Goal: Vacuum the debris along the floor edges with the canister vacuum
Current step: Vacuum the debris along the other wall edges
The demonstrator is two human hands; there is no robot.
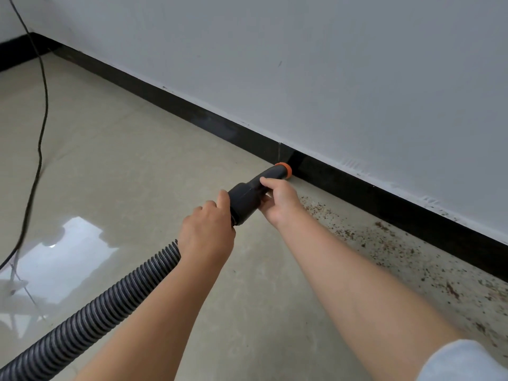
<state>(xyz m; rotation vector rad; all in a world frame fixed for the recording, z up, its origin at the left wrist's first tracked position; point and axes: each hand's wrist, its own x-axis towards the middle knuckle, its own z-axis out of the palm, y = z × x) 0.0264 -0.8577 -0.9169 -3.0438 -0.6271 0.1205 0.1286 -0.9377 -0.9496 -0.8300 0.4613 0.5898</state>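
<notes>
The nozzle [257,191], dark w/ an orange tip [284,169], sits low at the floor edge; the tip is at or just beside the black baseboard [192,111], where floor [123,160] meets wall [330,64]. Contact betw. tip and baseboard cannot be confirmed.

Hands: the right hand [280,202] wraps the nozzle body near the front, fingers curled over the top, thumb side under. The left hand [209,232] grips the rear collar where the ribbed hose [110,303] joins. Both are closed firmly around the tool; neither is free. The hose runs back toward the lower left, out of frame. The canister itself is not in view.

Debris [398,243]: brown specks and crumbs lie scattered along the floor edge to the right of the nozzle, from just beside the right hand out to the frame's right border. Approx. density is heaviest near the baseboard.

Progress, est.: the floor edge left of the tip, back toward the corner, looks clean, so that section reads as done. The section right of the tip is not yet vacuumed. Judged roughly midway, w/ the visible debris band as remaining work.

A thin black cord [41,119] trails across the floor at left. The floor is glossy w/ window glare.
</notes>
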